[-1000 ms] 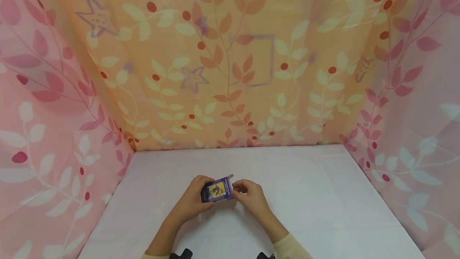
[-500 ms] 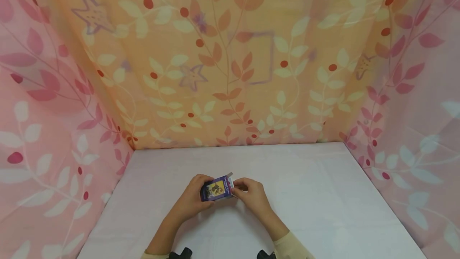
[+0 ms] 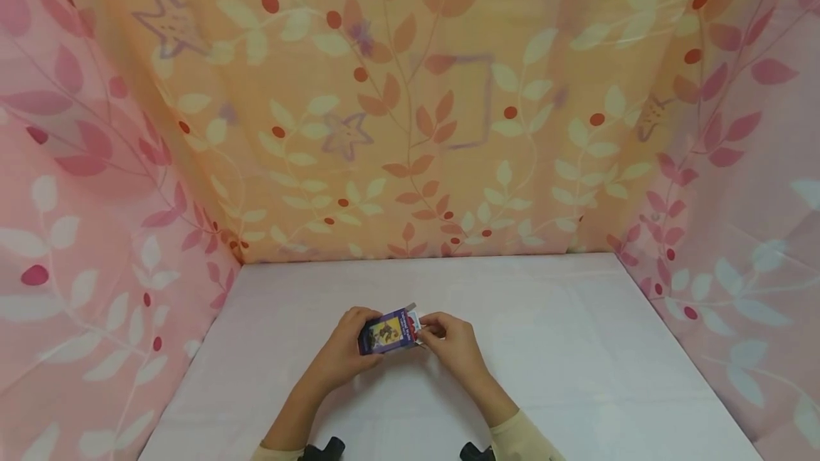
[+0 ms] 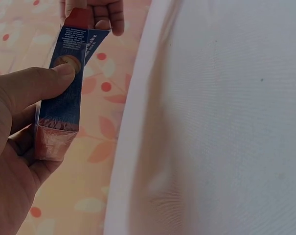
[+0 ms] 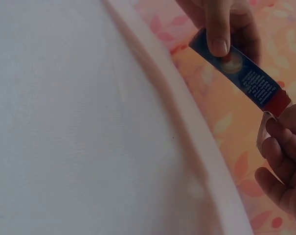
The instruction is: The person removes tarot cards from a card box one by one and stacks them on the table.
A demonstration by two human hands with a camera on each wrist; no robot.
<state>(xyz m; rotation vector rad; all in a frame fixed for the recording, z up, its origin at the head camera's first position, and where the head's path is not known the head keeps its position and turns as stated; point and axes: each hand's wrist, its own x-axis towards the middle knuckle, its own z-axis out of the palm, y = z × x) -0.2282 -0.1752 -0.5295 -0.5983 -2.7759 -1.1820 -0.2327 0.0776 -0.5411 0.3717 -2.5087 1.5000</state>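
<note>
A small purple-blue card box (image 3: 387, 331) with a yellow picture on its front is held above the white table. My left hand (image 3: 349, 347) grips its left end; in the left wrist view the thumb (image 4: 45, 83) presses on the narrow printed side. At the right end the box is open, with a flap (image 3: 411, 306) sticking up. A red-and-white deck of cards (image 3: 413, 324) pokes partly out there. My right hand (image 3: 451, 340) pinches that end between thumb and fingers. The right wrist view shows the red end (image 5: 277, 104) beside the right fingertips.
The white table (image 3: 544, 347) stretches around both hands. Patterned cloth walls (image 3: 410, 183) stand at the back and on both sides. Two black objects (image 3: 325, 449) show at the bottom edge, close to the forearms.
The red-and-white cards stick out farther from the box's right end. My right hand has shifted slightly right with them, while the left hand keeps its grip on the box.
</note>
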